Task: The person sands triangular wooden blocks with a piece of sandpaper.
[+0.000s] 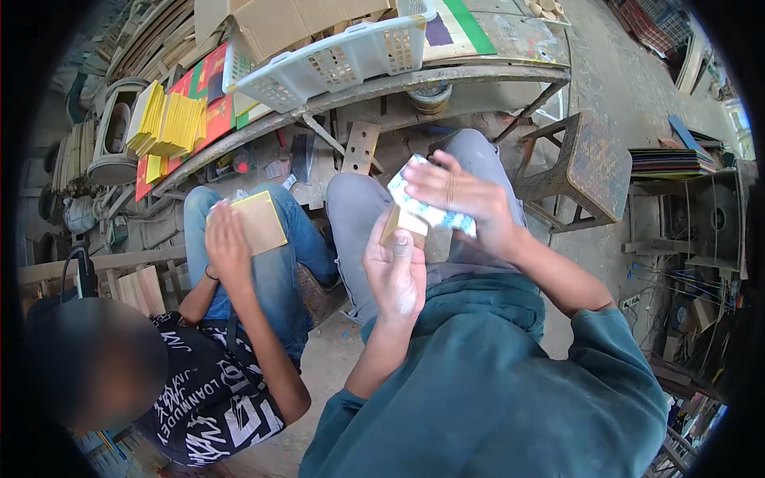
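My left hand (396, 275) is wrapped round a small tan wooden block (404, 225) above my lap, with the thumb on its near face. Over the block lies a white sheet with blue print (412, 209). My right hand (462, 199) presses this sheet from above, its fingers laid across it, and the sheet's lower corner sticks out under the palm. The sheet hides the block's far side. Both hands are close together between my knees.
On the left a co-worker (255, 366) holds a yellow-edged board (259, 223) on the knees. Ahead stands a bench (510, 73) with a white basket (343, 68) and yellow pieces (169, 119). A worn stool (574, 171) is at the right.
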`<state>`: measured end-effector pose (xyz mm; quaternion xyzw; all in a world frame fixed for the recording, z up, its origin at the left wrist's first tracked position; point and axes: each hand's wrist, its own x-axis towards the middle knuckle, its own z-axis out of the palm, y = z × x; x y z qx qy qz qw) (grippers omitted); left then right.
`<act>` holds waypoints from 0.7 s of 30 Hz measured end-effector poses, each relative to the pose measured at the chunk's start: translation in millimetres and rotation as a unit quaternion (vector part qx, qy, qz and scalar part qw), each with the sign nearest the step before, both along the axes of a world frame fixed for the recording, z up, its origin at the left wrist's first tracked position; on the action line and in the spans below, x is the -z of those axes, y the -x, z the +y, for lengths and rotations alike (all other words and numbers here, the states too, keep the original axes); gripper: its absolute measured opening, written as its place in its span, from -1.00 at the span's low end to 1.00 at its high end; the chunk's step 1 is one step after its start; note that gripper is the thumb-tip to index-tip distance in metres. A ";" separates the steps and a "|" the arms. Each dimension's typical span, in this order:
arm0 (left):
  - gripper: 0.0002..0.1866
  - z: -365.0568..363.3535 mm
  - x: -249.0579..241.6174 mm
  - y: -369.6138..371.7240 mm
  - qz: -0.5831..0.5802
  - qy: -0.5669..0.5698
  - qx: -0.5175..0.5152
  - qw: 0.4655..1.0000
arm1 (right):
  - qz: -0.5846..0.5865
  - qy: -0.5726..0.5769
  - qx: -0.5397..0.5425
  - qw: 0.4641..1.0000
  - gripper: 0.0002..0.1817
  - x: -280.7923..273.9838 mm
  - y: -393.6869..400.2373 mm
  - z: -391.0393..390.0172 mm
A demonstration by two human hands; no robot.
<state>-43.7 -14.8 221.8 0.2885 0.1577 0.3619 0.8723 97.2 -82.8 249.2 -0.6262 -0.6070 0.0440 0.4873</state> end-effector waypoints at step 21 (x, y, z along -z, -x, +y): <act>-0.34 5.5 -18.5 4.6 0.027 -0.084 0.061 0.994 | 0.010 -0.055 -0.159 0.986 -0.71 -12.3 -3.9 -15.6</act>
